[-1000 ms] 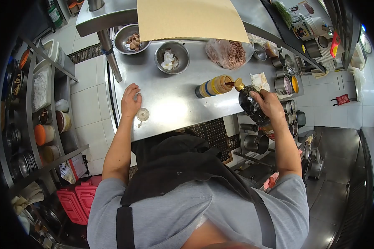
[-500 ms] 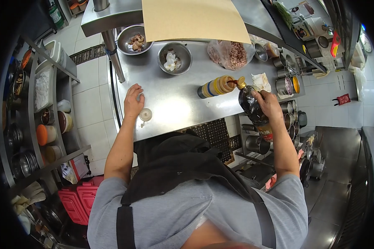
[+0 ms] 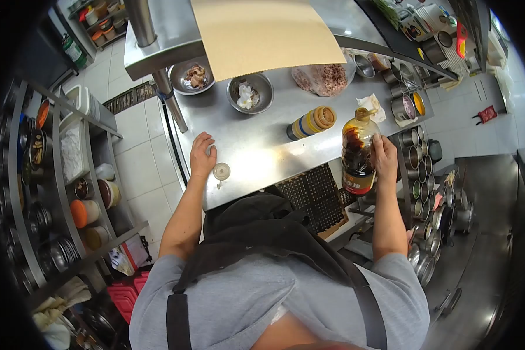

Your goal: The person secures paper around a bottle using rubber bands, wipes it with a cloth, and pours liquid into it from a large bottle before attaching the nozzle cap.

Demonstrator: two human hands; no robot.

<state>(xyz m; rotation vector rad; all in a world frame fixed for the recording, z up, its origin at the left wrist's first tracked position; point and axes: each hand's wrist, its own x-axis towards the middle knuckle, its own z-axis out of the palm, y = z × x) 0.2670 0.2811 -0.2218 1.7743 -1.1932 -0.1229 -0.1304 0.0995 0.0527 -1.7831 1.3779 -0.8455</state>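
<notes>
My right hand point(image 3: 385, 157) grips a large bottle of dark sauce point(image 3: 357, 153) by its side. The bottle is nearly upright, with dark liquid streaking its inner wall. Left of it stands a squeeze bottle point(image 3: 312, 123) with coloured bands and its top open; the two do not touch. My left hand point(image 3: 202, 154) rests on the steel table point(image 3: 262, 140) near its left edge, fingers apart and holding nothing. Close beside it lies a small round pale lid point(image 3: 221, 171).
Behind are a bowl of meat point(image 3: 191, 79), a bowl with white stuff point(image 3: 250, 93) and a bag of minced pieces point(image 3: 324, 77). A cardboard sheet point(image 3: 268, 35) overhangs the table's back from a raised shelf. Steel pots point(image 3: 402, 108) stand at the right end.
The sauce bottle has turned from tilted, pouring into the squeeze bottle, to nearly upright and away from it. The whole view has shifted and turned slightly. My left hand stays on the table.
</notes>
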